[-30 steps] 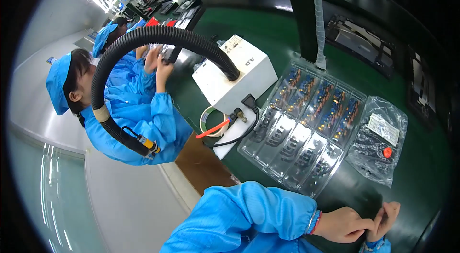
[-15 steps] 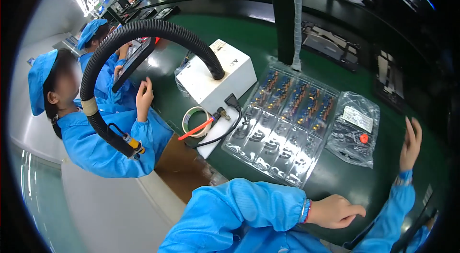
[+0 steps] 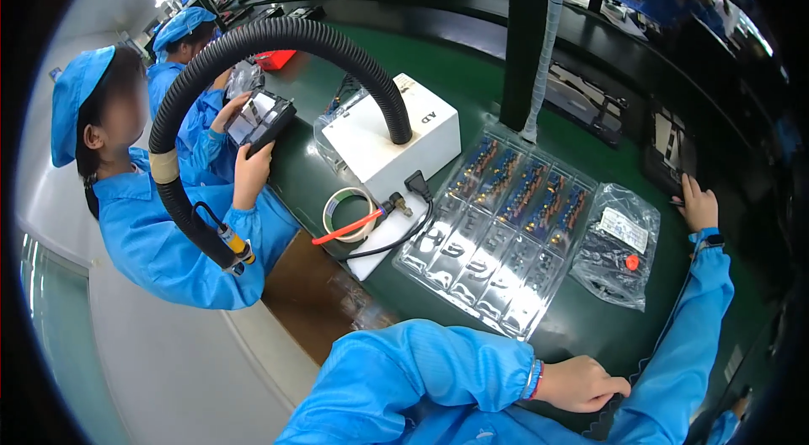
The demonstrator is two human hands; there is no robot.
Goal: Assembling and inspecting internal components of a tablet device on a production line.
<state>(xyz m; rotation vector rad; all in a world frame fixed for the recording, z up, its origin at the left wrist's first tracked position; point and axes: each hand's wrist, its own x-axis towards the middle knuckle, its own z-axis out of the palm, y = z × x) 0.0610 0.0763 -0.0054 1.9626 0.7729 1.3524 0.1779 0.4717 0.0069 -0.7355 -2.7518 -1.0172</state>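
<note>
My right hand (image 3: 698,202) reaches out at the far right, its fingers and thumb at the near edge of a flat black casing (image 3: 672,150) with grey inner parts. My left hand (image 3: 581,383) rests curled into a loose fist near the table's front edge; nothing shows sticking out of it. Between the hands and the back lies a clear plastic tray (image 3: 484,251), its far compartments filled with several small blue and copper-coloured parts. A clear bag (image 3: 617,244) with a white label, a red round spot and dark contents lies right of the tray.
A white box (image 3: 392,133) with a black ribbed hose (image 3: 278,28) stands back left. In front are a tape roll (image 3: 350,213), a red stick (image 3: 345,227) and a black plug (image 3: 418,184). A post (image 3: 527,49) rises behind the tray. A co-worker (image 3: 185,217) holds a black device.
My right hand has moved from the air to the black casing's edge. My left hand stays curled in nearly the same place. The co-worker at left now holds a black device with both hands.
</note>
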